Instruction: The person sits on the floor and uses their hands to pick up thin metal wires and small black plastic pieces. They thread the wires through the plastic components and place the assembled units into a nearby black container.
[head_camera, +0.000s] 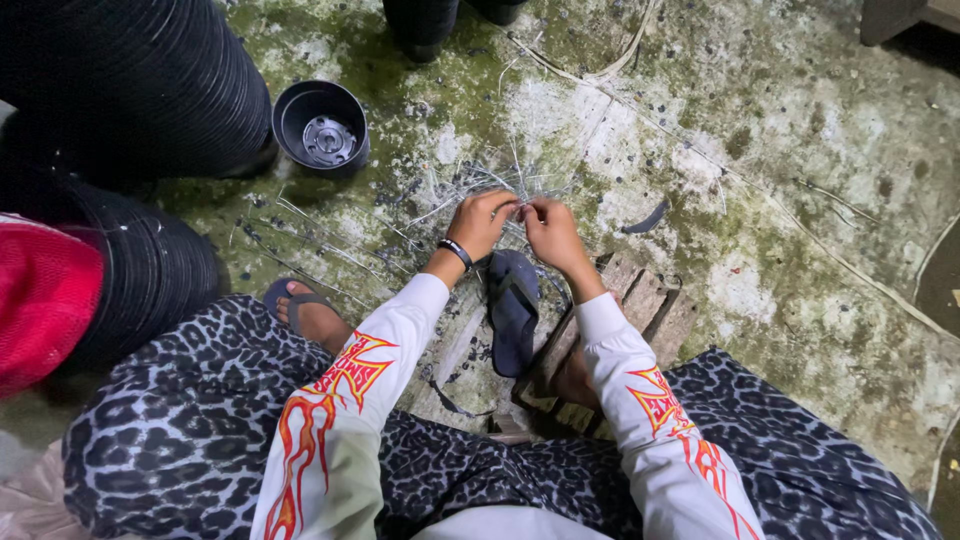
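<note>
My left hand (482, 222) and my right hand (550, 230) meet at their fingertips over the mossy concrete floor (780, 200). Both pinch a bunch of thin pale strands (520, 190) that fan out from the fingers toward the floor. My left wrist wears a dark band (456, 252). White sleeves with orange flame prints cover both arms. More thin strands (330, 250) lie scattered on the floor to the left of my hands.
A small black plastic pot (321, 127) stands at upper left beside tall stacks of black pots (130, 90). A red mesh bag (45, 295) lies at far left. A dark flip-flop (513, 305) rests under my hands beside a wooden block (640, 300). My left foot (310, 315) wears another flip-flop.
</note>
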